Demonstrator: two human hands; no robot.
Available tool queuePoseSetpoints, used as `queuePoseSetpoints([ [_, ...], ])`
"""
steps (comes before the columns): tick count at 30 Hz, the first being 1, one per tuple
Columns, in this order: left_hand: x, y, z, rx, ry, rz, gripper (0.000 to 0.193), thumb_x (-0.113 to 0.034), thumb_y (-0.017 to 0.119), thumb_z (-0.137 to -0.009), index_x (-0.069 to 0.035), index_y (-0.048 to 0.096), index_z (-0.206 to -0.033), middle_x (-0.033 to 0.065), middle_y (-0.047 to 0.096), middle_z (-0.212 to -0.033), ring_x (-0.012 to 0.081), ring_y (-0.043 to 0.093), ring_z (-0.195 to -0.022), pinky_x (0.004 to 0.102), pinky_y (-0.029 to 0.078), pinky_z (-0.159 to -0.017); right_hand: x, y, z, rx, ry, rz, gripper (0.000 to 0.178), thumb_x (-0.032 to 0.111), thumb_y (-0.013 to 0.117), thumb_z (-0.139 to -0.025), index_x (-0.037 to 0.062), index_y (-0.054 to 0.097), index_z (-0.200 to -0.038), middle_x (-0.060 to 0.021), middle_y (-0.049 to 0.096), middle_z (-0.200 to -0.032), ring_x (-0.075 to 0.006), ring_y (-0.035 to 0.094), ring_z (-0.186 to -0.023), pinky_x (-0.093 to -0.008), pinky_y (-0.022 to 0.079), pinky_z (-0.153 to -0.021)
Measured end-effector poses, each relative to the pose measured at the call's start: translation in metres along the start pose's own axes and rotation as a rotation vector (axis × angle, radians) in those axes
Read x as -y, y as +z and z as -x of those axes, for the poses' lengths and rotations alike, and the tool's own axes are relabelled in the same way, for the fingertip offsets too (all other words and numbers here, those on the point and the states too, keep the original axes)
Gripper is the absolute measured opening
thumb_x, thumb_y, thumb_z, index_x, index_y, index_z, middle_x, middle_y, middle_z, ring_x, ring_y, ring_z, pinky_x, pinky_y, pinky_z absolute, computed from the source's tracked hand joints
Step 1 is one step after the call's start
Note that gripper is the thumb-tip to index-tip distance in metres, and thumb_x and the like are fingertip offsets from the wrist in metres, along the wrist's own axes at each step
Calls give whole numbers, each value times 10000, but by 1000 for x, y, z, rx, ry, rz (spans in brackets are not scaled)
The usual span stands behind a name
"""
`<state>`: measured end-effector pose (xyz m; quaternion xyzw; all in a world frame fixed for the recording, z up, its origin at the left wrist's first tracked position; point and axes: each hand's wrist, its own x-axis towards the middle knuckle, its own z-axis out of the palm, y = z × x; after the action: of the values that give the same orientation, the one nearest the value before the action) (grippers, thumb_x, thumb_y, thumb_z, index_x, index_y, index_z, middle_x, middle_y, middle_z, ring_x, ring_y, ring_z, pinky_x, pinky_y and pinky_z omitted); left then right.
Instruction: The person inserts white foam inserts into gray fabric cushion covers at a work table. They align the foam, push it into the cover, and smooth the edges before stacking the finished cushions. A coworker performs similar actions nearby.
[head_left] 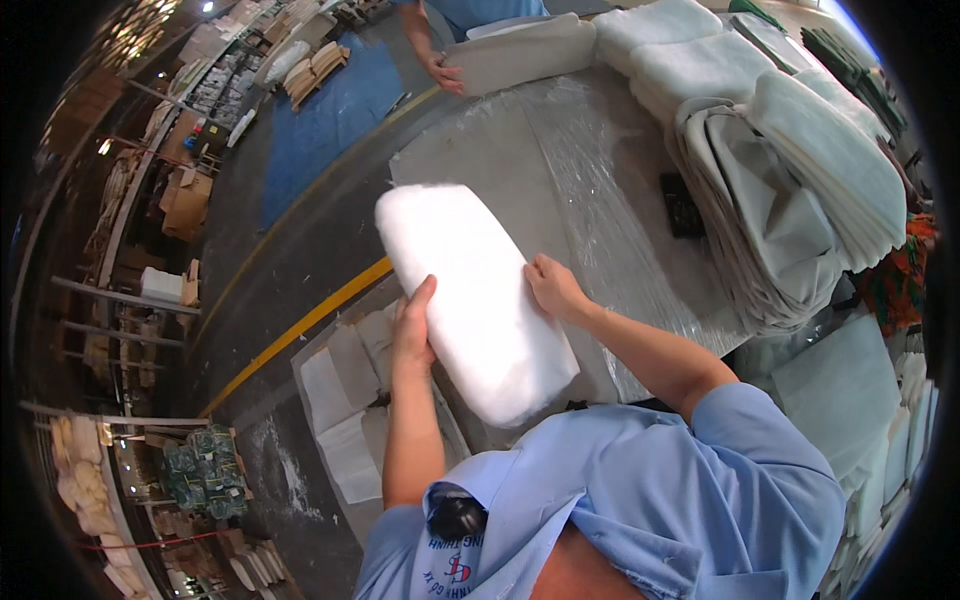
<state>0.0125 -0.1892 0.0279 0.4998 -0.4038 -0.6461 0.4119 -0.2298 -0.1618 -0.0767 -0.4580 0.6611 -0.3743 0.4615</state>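
Note:
A thick white fibre-fill cushion pad (475,300), long with rounded ends, is held tilted in front of my body, beside the near edge of the table. My left hand (414,325) grips its left side, with the thumb on the top face and the other fingers hidden beneath. My right hand (556,288) is closed on the opposite long edge, its fingertips pressed into the pad. Across the table, a co-worker's hand (444,73) touches a grey fabric-covered cushion (525,55).
Clear plastic film covers part of the table (600,210). On its right stand stacks of white pads (825,165) and folded grey fabric covers (745,200), near a small black object (683,205). Pale folded pieces (345,400) lie low at left. Loaded shelves (125,230) line the far left.

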Motion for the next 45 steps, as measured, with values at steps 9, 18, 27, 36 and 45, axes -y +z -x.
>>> queuePoseSetpoints([
  [9,86,17,-12,38,-148,106,805,-465,687,-1052,12,367,-1616,184,503,-1576,315,517,-1426,458,465,-1157,-68,-5,12,0,-212,469,387,350,519,-1096,-10,663,-1096,-298,741,-1047,-514,699,-994,-585,531,-876],
  [18,130,11,25,102,-124,291,855,-544,610,-1077,-93,228,-1695,163,424,-1630,317,456,-1471,476,412,-1203,-27,34,58,104,-403,237,397,414,495,-1111,47,632,-1042,-267,726,-900,-500,699,-865,-596,540,-806],
  [27,108,46,31,-26,-44,74,839,-391,620,-1090,-113,136,-1716,191,394,-1631,336,469,-1456,485,457,-1168,-76,-6,19,-147,-57,203,177,183,568,-1064,12,608,-1086,-273,739,-982,-488,704,-949,-554,545,-816],
  [36,107,48,28,-29,-38,85,828,-388,613,-1085,-73,159,-1702,208,406,-1618,339,490,-1439,487,484,-1142,-102,-1,25,35,-14,273,291,200,628,-1041,32,604,-1278,-254,737,-1062,-466,708,-1041,-511,551,-877],
  [45,113,40,30,-70,7,59,771,-362,597,-1095,-43,216,-1685,214,431,-1601,332,507,-1417,473,505,-1108,-72,-23,114,368,-183,10,207,209,705,-1006,40,670,-1121,-198,735,-1020,-410,710,-916,-477,562,-817],
])
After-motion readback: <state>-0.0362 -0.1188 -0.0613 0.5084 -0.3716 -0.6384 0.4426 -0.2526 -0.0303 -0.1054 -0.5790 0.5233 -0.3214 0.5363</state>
